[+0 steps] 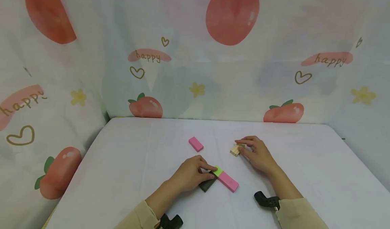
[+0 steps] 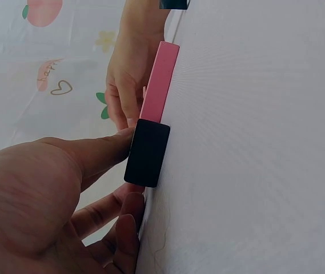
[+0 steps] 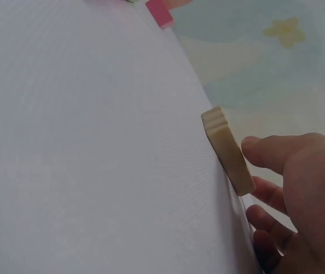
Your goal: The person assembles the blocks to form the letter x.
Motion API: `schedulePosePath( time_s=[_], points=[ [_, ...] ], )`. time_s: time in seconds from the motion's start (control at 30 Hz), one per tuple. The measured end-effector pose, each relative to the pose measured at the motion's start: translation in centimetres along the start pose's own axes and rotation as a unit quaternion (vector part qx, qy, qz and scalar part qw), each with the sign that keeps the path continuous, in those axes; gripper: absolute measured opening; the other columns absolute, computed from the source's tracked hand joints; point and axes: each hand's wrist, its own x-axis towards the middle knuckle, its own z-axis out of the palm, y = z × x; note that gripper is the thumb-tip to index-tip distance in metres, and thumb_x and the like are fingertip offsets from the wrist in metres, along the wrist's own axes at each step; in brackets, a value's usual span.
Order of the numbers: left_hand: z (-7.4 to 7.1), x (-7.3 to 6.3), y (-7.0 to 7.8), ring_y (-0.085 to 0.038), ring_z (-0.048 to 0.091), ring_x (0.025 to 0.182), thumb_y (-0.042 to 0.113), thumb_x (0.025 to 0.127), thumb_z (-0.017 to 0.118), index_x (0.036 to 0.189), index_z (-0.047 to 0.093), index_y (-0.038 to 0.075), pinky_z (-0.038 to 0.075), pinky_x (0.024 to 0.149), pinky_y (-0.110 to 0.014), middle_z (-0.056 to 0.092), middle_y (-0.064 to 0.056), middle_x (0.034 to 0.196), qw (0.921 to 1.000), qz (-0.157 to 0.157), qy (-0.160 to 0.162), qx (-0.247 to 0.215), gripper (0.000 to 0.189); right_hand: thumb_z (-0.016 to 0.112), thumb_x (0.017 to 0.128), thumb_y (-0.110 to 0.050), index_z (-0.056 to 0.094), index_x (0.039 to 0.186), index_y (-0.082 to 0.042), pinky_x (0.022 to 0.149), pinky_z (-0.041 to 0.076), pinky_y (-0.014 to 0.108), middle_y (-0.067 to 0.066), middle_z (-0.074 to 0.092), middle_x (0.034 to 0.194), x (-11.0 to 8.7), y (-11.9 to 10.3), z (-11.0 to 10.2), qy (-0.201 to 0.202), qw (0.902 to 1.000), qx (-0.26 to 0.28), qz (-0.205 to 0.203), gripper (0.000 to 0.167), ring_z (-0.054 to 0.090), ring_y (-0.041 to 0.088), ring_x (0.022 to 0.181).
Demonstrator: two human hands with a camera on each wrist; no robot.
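Note:
My left hand (image 1: 190,175) pinches a black block (image 2: 147,153), thumb along its side and index finger reaching to a lime-green block (image 1: 218,170). The black block meets the green one at an angle. A pink block (image 1: 228,181) continues in line from the green piece. Farther right, my right hand (image 1: 257,154) holds a plain wooden-coloured block (image 3: 228,154) between thumb and fingers; its grooved end shows in the right wrist view. That block is tilted close over the table. The green block is hidden behind the black one in the left wrist view.
A second pink block (image 1: 196,144) lies by itself on the white-covered table (image 1: 122,161), beyond my left hand. Printed cloth walls (image 1: 195,63) rise at the table's back and sides. A black camera mount (image 1: 266,200) sits at the right wrist.

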Motion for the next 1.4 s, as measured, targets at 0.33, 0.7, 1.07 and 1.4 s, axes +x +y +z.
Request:
schedulePosePath(
  time_s=[0.33,0.7,1.07,1.4],
  points=[
    [-0.04,-0.08,0.34,-0.008,0.053,0.075,0.03,0.092,0.08,0.115,0.08,0.037,0.042,0.062,-0.023,0.059,0.009,0.1,0.9998,-0.016,-0.004,-0.009,0.024,0.07,0.099,-0.014,0.075,0.126,-0.01,0.104,0.04,0.062,0.017,0.062,0.126,-0.14,-0.22,-0.17,-0.005,0.9998,-0.014,0.014,0.028,0.052,0.041,0.127],
    [0.09,-0.03,0.38,-0.007,0.053,0.075,0.031,0.092,0.08,0.116,0.08,0.037,0.043,0.063,-0.023,0.06,0.009,0.1,0.9999,-0.008,-0.007,-0.004,0.025,0.071,0.098,-0.015,0.075,0.126,-0.009,0.104,0.041,0.059,0.017,0.061,0.124,-0.34,-0.44,-0.37,-0.009,0.9992,-0.022,0.032,0.029,0.054,0.039,0.124],
    [-0.08,-0.17,0.52,-0.007,0.053,0.076,0.031,0.092,0.08,0.117,0.079,0.037,0.043,0.063,-0.023,0.06,0.01,0.101,0.9999,-0.013,-0.008,-0.004,0.025,0.071,0.099,-0.017,0.074,0.128,-0.008,0.095,0.044,0.047,0.014,0.06,0.124,-0.34,-0.78,-0.26,-0.008,0.9989,-0.034,0.031,0.031,0.058,0.034,0.116],
    [-0.04,-0.25,0.45,-0.006,0.053,0.076,0.03,0.092,0.08,0.117,0.079,0.037,0.043,0.062,-0.022,0.06,0.01,0.1,0.9999,-0.011,-0.007,-0.003,0.026,0.071,0.099,-0.016,0.074,0.128,-0.007,0.086,0.045,0.039,0.014,0.061,0.123,-0.41,-0.84,-0.37,-0.011,0.9987,-0.041,0.029,0.03,0.058,0.03,0.108]
  ],
)
